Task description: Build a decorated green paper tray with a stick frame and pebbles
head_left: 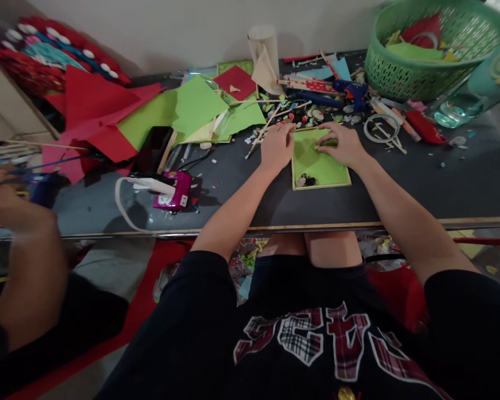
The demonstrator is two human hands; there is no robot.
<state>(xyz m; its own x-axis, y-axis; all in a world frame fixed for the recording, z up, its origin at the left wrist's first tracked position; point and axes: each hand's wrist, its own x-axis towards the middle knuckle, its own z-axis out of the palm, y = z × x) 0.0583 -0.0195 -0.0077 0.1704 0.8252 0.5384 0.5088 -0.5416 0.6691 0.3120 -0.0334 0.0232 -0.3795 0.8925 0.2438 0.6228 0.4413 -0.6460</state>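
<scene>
In front of me lies a small green card panel [314, 164] edged with thin pale wooden strips. Two or three small pebbles [304, 180], dark and pale, sit in its near left corner. The fingers of my left hand [277, 147] are bent together over the panel's far left corner and hold it there. My right hand [340, 145] is above the far right part of the panel, thumb and fingers drawn into a pinch. Whatever is between those fingertips is too small to make out. Beyond both hands, many small painted pebbles [316, 115] are scattered.
A blue glue gun [354, 94] lies behind the pebbles. Right of it are a tape roll [366, 129], a green basket [394, 75] of scraps and a clear bottle [462, 103]. At left are coloured paper [200, 105], a phone [153, 147], a purple power socket [177, 191] and another person's arm [33, 250].
</scene>
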